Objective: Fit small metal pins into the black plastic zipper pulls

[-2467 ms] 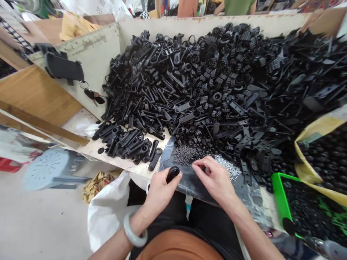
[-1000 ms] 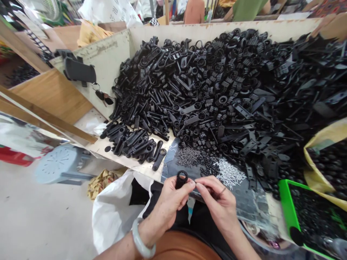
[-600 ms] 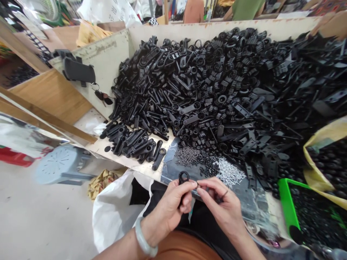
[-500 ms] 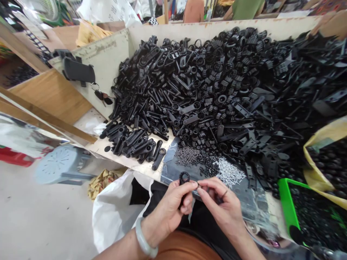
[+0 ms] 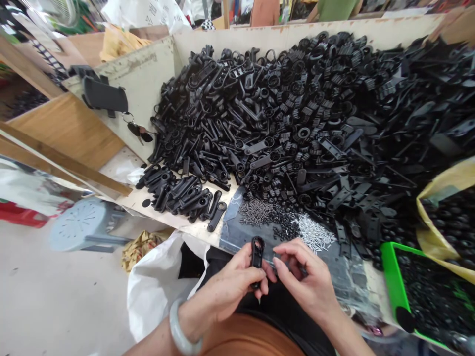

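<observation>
My left hand (image 5: 237, 277) is closed round a black plastic handle-shaped part (image 5: 257, 259), held upright with its ringed end at the top and its hollow side in view. My right hand (image 5: 306, 274) hovers just right of that part, apart from it. Its thumb and forefinger nearly meet at the tips; whatever sits between them is too small to make out. Beyond the hands, a dark mat (image 5: 237, 232) bears small brown-grey pieces (image 5: 256, 211), little black pieces (image 5: 285, 222) and a heap of silver pins (image 5: 315, 233).
A large heap of black plastic parts (image 5: 260, 109) fills the bench. Similar handle parts (image 5: 185, 195) lie front left. At right stand a green tray (image 5: 389, 277) and a yellow sack (image 5: 430, 222) of black pieces. A white sack (image 5: 148, 291) hangs below; a blue stool (image 5: 79, 222) stands left.
The black part has turned in my left hand, its hollow length now showing. My right hand has drawn slightly away from it; before, the fingertips of both hands met.
</observation>
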The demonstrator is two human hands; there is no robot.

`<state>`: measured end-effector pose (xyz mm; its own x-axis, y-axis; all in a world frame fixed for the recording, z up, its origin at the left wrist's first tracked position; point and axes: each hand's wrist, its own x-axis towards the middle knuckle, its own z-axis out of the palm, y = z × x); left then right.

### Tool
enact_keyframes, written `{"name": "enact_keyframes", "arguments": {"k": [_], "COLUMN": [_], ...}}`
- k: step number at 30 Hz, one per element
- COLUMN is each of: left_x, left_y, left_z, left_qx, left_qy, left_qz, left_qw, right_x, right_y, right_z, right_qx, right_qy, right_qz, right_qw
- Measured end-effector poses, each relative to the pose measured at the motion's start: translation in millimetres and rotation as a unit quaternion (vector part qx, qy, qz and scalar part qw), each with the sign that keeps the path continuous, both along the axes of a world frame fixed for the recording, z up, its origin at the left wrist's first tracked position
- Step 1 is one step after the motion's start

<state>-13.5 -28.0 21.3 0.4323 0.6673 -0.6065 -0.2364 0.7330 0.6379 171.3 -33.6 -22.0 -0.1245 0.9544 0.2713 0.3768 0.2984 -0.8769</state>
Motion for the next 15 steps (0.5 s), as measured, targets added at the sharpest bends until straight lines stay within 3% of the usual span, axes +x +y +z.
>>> {"name": "enact_keyframes", "arguments": {"k": [8,15], "left_x": [1.5,0.3], "left_y": [-0.2,-1.8], "left_z": [2.6,-2.6], "left_qx": [0.030,0.056], "left_qy": [0.029,0.031], "left_qz": [-0.036,-0.037], "left_qw": [0.998,0.997], "right_x": [-0.7,-1.4], "right_y": [5.8,8.7], "right_z": [-1.0,0.4], "right_qx": [0.053,0.012], "right_qy": [-0.083,-0.085], "right_qz": [0.053,0.063], "right_qw": [0.994,0.994]}}
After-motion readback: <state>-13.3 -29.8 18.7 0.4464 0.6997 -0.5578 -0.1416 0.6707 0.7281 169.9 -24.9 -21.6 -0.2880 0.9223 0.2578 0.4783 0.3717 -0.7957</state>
